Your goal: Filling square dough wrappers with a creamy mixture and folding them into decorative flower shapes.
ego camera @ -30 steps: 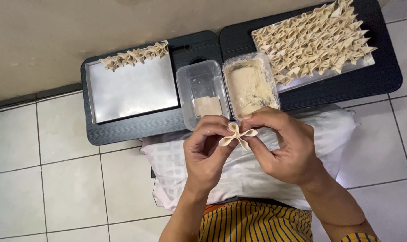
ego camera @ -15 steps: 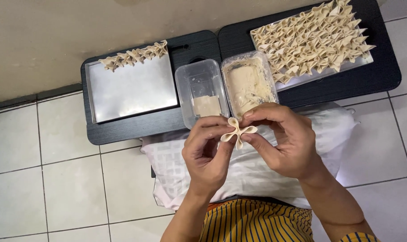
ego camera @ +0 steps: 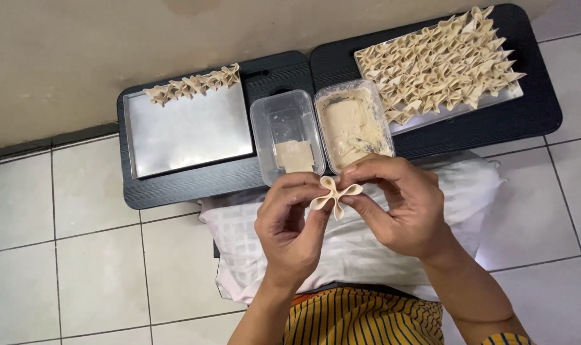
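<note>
Both hands pinch one pale folded dumpling wrapper between their fingertips, above a white cloth on my lap. My left hand grips its left side and my right hand grips its right side. Just beyond the hands stand two clear plastic tubs: the left tub holds a few square wrappers, the right tub holds pale filling.
Two low black tables stand side by side against the wall. On the left one lies a metal tray with one row of folded dumplings. A second tray at right carries several rows of folded dumplings. Tiled floor surrounds them.
The hands have kept working the wrapper in place, and its folded wings look slightly more closed. Nothing else has moved.
</note>
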